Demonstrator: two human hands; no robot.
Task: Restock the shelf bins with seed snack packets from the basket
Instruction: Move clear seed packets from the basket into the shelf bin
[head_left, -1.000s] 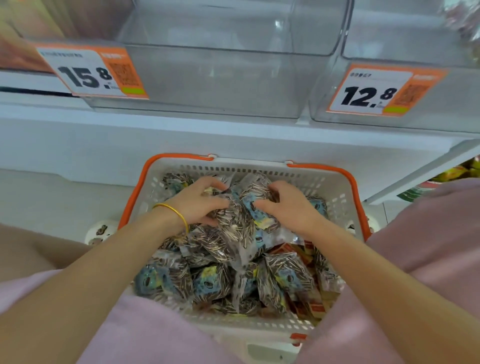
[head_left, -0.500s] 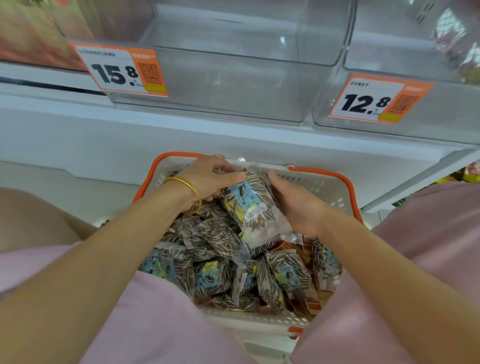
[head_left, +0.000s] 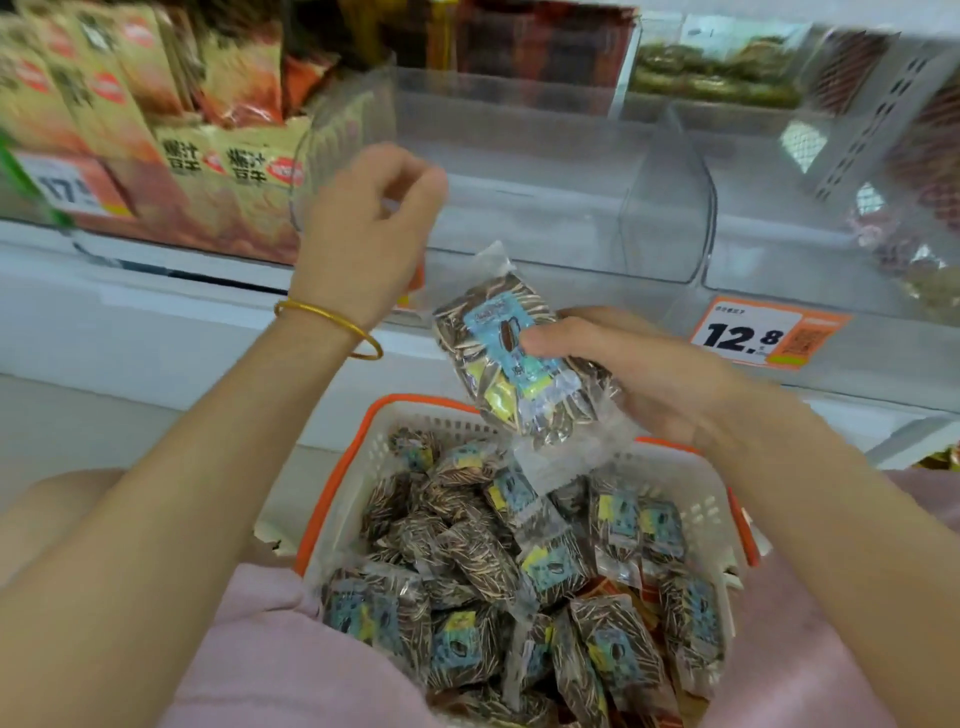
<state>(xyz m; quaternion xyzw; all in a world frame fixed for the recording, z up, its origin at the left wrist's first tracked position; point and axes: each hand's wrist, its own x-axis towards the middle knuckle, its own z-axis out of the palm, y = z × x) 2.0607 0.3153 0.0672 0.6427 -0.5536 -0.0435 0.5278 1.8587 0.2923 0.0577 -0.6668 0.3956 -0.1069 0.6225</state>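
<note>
- My right hand (head_left: 639, 374) grips a seed packet (head_left: 511, 358).
- Left hand (head_left: 363, 234), 11 o'clock, curled; contents unclear.
- Bin (head_left: 519, 208) at 12 looks bare, basket (head_left: 426, 415) at 6 full: barely started, I'd say.

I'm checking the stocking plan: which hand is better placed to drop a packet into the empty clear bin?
Right. The right hand has its grip on a seed packet just below the front of the clear bin. The left hand is up at the bin front but shows no packet.

Right hand (head_left: 639, 374) grips one seed packet (head_left: 511, 358) over the basket (head_left: 338, 483), left hand (head_left: 363, 234) is up by the clear bin (head_left: 545, 208), fingers curled, holding nothing.
</note>
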